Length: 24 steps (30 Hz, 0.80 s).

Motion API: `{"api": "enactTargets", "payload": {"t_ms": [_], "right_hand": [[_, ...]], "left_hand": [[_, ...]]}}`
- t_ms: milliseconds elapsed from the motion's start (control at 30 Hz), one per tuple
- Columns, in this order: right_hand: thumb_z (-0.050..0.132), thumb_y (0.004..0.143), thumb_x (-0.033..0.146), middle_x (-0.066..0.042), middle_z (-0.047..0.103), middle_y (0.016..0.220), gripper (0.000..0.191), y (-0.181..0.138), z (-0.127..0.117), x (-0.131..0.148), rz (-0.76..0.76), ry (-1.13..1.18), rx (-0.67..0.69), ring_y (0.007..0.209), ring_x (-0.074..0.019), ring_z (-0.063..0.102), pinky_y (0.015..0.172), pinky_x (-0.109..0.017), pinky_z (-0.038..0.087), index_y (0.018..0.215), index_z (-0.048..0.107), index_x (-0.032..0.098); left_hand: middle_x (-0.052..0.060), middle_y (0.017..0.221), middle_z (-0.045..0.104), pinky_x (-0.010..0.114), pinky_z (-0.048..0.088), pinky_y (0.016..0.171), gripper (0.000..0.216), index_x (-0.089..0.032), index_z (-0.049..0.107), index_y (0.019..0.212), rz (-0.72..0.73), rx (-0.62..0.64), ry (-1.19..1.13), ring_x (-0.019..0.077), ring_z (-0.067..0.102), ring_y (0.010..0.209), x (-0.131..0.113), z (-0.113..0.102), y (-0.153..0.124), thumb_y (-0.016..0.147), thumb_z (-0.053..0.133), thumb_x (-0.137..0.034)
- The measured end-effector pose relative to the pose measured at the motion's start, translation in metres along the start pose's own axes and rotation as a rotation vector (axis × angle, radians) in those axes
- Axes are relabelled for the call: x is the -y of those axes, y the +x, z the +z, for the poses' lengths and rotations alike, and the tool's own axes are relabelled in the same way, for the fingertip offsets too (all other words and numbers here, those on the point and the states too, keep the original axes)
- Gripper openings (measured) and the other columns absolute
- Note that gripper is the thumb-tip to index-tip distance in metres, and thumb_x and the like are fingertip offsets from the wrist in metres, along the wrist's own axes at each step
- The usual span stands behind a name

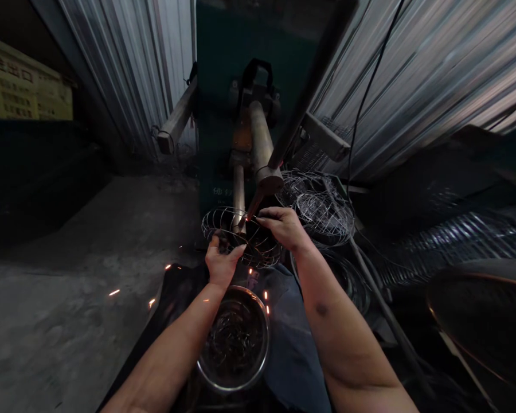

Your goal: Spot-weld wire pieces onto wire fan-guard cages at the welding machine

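Note:
A round wire basket is tilted around the lower arm of a spot welder. My left hand is closed on the near left side of its rim. My right hand pinches a short thin wire beside the welder's pointed upper electrode. A red glow shows where the electrode tip meets the wire. Orange sparks fly down and to the left. On my lap, below the basket, sits a metal bowl with many small bent wire pieces in it.
Wire baskets are piled right of the welder, near coiled wire. A thick dark bar slants down to the upper arm. A yellow crate stands at left above the concrete floor. A black cable hangs at right.

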State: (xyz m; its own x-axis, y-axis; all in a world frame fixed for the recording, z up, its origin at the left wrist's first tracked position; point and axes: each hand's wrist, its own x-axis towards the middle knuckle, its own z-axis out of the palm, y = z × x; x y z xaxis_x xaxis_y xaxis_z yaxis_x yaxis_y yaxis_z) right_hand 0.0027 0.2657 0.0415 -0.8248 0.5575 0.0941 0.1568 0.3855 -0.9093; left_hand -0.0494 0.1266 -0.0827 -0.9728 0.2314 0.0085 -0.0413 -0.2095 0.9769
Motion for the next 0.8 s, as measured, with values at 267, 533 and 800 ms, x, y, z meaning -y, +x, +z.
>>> {"api": "enactTargets", "payload": {"t_ms": [267,533,800], "right_hand": [[0.08,0.054,0.034,-0.003,0.069,0.069,0.033,-0.028,-0.045,-0.023,0.198,0.185,0.095,0.062,-0.0147,0.059,0.063,-0.029,0.049,0.081,0.075,0.015],[0.072,0.061,0.028,-0.002,0.069,0.072,0.017,-0.018,-0.016,-0.007,0.02,0.083,0.045,0.069,-0.0159,0.06,0.07,-0.03,0.048,0.074,0.075,0.017],[0.071,0.059,0.028,-0.001,0.066,0.066,0.015,-0.008,-0.01,-0.003,0.006,0.06,0.034,0.065,-0.0152,0.057,0.063,-0.027,0.046,0.07,0.073,0.017]], "left_hand": [[0.001,0.08,0.064,0.025,0.048,0.071,0.048,-0.014,0.061,0.091,-0.131,0.013,-0.212,0.0118,0.059,0.07,0.003,0.002,-0.002,0.052,0.083,-0.029],[-0.001,0.078,0.063,0.027,0.049,0.069,0.06,-0.014,0.06,0.095,-0.308,-0.094,-0.423,0.0113,0.059,0.068,-0.004,0.007,-0.006,0.042,0.086,-0.025],[-0.004,0.074,0.059,0.024,0.046,0.063,0.065,-0.015,0.059,0.099,-0.383,-0.124,-0.421,0.009,0.055,0.064,-0.006,0.01,-0.004,0.041,0.086,-0.026]]}}
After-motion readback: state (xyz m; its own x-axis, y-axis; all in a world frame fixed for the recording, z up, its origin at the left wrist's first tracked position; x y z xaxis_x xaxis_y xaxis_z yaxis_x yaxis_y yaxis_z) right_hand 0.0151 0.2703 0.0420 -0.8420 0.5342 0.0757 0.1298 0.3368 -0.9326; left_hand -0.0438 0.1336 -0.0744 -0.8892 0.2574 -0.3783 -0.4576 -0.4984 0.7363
